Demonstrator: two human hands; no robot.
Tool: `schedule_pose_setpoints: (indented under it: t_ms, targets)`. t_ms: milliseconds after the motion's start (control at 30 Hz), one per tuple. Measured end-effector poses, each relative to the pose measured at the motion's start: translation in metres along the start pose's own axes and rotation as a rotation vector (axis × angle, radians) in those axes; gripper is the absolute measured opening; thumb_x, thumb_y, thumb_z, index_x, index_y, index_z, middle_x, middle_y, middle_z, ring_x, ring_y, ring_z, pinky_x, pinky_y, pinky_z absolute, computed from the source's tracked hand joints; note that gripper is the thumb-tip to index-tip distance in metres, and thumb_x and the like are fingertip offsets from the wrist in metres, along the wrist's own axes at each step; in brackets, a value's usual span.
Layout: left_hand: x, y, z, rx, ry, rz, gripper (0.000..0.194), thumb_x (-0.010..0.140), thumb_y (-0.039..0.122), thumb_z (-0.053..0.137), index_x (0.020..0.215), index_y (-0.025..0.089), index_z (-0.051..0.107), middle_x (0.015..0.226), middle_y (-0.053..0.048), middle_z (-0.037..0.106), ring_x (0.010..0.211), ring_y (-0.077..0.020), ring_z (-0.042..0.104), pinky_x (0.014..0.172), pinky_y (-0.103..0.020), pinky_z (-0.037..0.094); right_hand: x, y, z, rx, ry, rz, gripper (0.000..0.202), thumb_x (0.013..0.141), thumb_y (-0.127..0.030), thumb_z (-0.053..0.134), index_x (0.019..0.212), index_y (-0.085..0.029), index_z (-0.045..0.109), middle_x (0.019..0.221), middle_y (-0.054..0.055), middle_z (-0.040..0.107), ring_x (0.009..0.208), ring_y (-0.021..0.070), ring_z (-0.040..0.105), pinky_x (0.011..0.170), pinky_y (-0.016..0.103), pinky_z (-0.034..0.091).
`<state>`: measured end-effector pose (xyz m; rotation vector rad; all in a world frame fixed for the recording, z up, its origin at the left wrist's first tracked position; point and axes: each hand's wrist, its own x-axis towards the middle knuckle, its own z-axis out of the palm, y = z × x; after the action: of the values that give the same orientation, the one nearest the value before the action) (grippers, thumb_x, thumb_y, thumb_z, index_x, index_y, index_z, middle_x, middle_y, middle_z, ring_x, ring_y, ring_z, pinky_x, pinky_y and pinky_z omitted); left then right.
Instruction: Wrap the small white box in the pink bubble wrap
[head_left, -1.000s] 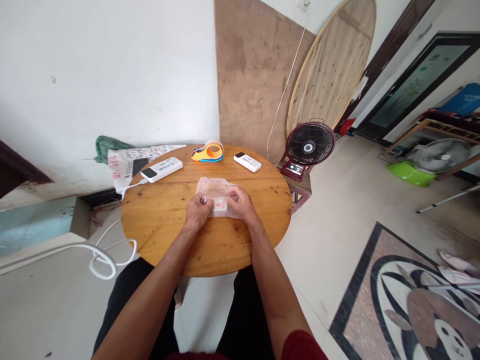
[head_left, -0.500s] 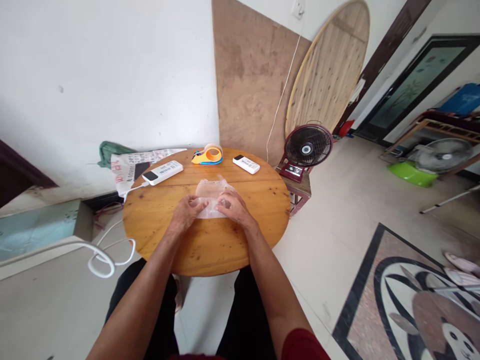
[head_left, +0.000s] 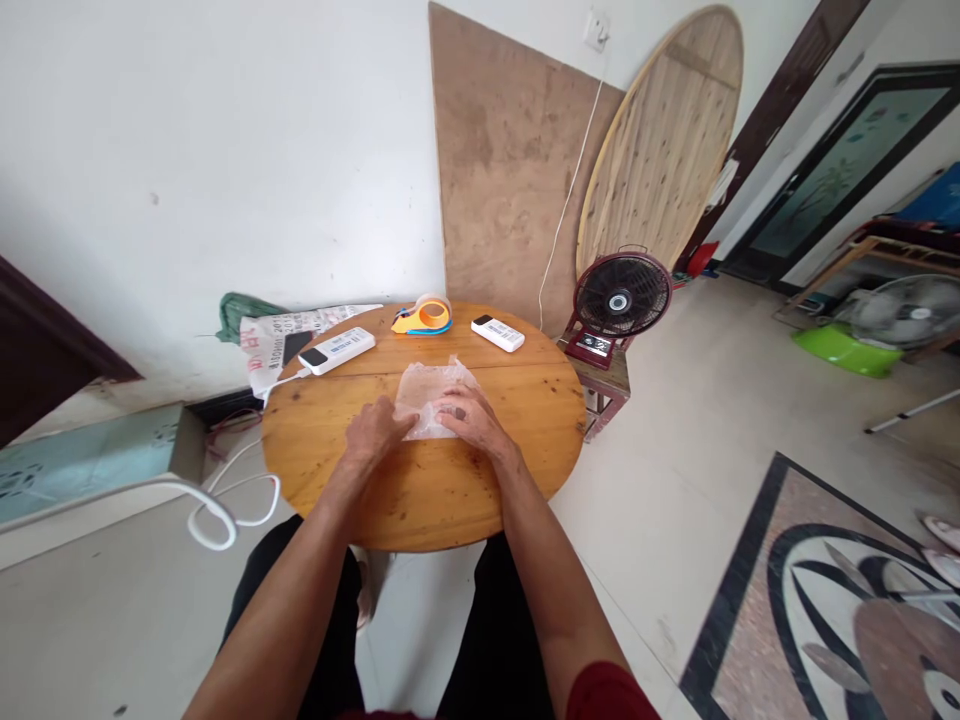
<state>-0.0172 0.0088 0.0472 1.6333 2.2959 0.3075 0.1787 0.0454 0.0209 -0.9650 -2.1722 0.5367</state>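
Note:
On the round wooden table in front of me lies a crinkled, translucent sheet that looks like bubble wrap (head_left: pixel 427 385). At its left edge, my left hand (head_left: pixel 375 430) has its fingers curled and the thumb on the plastic. Over the right side of the sheet, my right hand (head_left: pixel 474 418) bends its fingers, thumb close to the fingertips, gripping the plastic. Both hands rest low, near the tabletop. Whether anything lies within the plastic is hard to make out.
Behind the sheet are an orange tape dispenser (head_left: pixel 424 318) and two white devices with dark ends, one left (head_left: pixel 337 352) with a white cable (head_left: pixel 217 525), one right (head_left: pixel 497 333). A dark red fan (head_left: pixel 621 300) stands on a stool (head_left: pixel 607 380) right of the table (head_left: pixel 427 500).
My left hand's fingers have drawn in at the sheet's left edge, and the right fingers lie flatter over the plastic. The whole view has shifted slightly.

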Motion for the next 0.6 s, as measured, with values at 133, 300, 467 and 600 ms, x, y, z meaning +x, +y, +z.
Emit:
schedule_pose_setpoints:
  t_ms: [133,300,467,600]
  targets:
    - [0.002,-0.005,0.001,-0.034,0.012,-0.002,0.061,0.071,0.058,0.061,0.113,0.014,0.057,0.108,-0.021,0.069,0.102,-0.0364,0.065,0.072,-0.035,0.046,0.000,0.001,0.001,-0.013,0.004,-0.003,0.019,0.083,-0.028,0.068,0.100,-0.022,0.074,0.118,0.005,0.063,0.112,0.0196,0.056,0.102,0.032,0.038]
    - [0.012,-0.016,0.015,-0.183,0.051,-0.010,0.050,0.067,0.051,0.067,0.101,0.015,0.061,0.083,-0.013,0.071,0.082,-0.0298,0.068,0.061,-0.030,0.043,0.000,0.000,0.001,-0.021,-0.004,-0.007,0.019,0.083,-0.029,0.068,0.101,-0.023,0.074,0.117,0.005,0.064,0.112,0.0193,0.056,0.102,0.031,0.037]
    - [0.018,-0.019,0.027,-0.473,-0.071,0.021,0.025,0.066,0.043,0.064,0.061,0.020,0.057,0.042,0.002,0.047,0.043,-0.0156,0.049,0.045,-0.025,0.030,0.000,0.000,0.001,-0.019,-0.001,-0.006,0.021,0.083,-0.029,0.067,0.102,-0.022,0.074,0.118,0.006,0.064,0.112,0.0207,0.056,0.101,0.033,0.039]
    - [0.015,-0.007,0.025,-0.653,0.021,0.041,0.021,0.065,0.037,0.062,0.057,0.020,0.052,0.039,0.004,0.043,0.038,-0.0122,0.042,0.042,-0.024,0.028,0.000,0.002,0.003,-0.025,-0.003,0.002,0.021,0.083,-0.028,0.068,0.102,-0.023,0.074,0.118,0.005,0.064,0.112,0.0204,0.056,0.102,0.033,0.037]
